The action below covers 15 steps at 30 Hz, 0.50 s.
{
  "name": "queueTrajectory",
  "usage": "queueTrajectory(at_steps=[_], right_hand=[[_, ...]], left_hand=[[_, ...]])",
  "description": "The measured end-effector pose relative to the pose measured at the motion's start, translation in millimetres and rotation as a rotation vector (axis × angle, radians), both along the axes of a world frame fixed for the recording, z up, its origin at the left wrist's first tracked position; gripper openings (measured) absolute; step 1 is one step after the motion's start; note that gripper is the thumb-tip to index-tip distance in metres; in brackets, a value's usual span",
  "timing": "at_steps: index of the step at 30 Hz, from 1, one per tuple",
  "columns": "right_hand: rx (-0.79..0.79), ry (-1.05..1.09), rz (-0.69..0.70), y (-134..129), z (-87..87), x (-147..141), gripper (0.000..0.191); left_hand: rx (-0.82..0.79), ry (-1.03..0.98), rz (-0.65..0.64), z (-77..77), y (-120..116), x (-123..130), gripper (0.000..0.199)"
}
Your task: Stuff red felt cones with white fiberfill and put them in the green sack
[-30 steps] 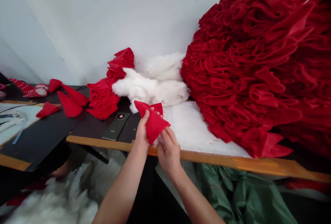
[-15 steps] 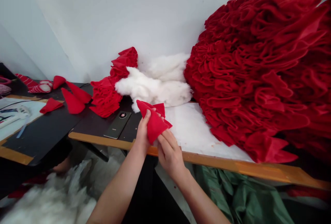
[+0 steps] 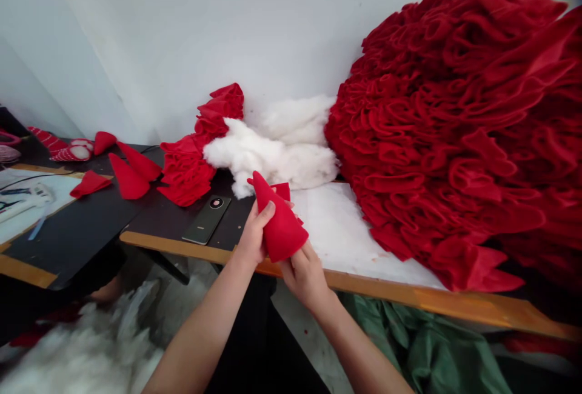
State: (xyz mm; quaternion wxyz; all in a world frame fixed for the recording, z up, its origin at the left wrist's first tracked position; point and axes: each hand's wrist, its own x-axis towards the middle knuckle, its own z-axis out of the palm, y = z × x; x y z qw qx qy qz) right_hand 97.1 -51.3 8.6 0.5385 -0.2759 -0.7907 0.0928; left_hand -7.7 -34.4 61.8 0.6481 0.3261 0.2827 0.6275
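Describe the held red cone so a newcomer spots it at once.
From the huge red fabric heap on the right, look left to the white stuffing. Just below it in view, the left hand grips the red cone, the right hand at its wide end. Unlike the cones lying further left, it is held up, in front of other red pieces.

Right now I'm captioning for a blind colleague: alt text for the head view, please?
A left hand grips a red cloth cone, the right hand at its wide end. Beyond, fluffy white stuffing lies on a black table, with a dark rectangular phone at left and a huge red cloth heap at right.
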Motion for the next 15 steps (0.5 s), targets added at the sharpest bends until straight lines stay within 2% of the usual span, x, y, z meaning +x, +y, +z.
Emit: queueTrajectory(at_steps=[2,3,7,9,12,15], right_hand=[[-0.026,0.087,-0.053,-3.6,-2.1,-1.8,0.061],[-0.098,0.114,-0.022,-4.6,0.4,-2.0,0.061],[-0.528,0.169,0.325,-2.5,24.9,7.3,0.056],[-0.671,0.207,0.442,-0.9,34.2,14.4,0.052],[-0.725,0.249,0.432,-2.9,33.6,19.4,0.044],[-0.646,0.173,0.345,-10.0,22.4,16.0,0.042]], left_hand=[[0.018,0.005,0.001,0.0,0.0,1.2,0.066],[0.028,0.015,-0.005,-0.4,-1.0,2.8,0.067],[0.082,0.04,-0.093,-2.3,-9.2,6.7,0.066],[0.075,0.048,-0.17,-2.9,-11.5,3.0,0.065],[0.028,0.086,-0.241,-2.2,-7.1,-7.3,0.06],[0.036,0.008,-0.045,0.8,2.9,-13.9,0.049]])
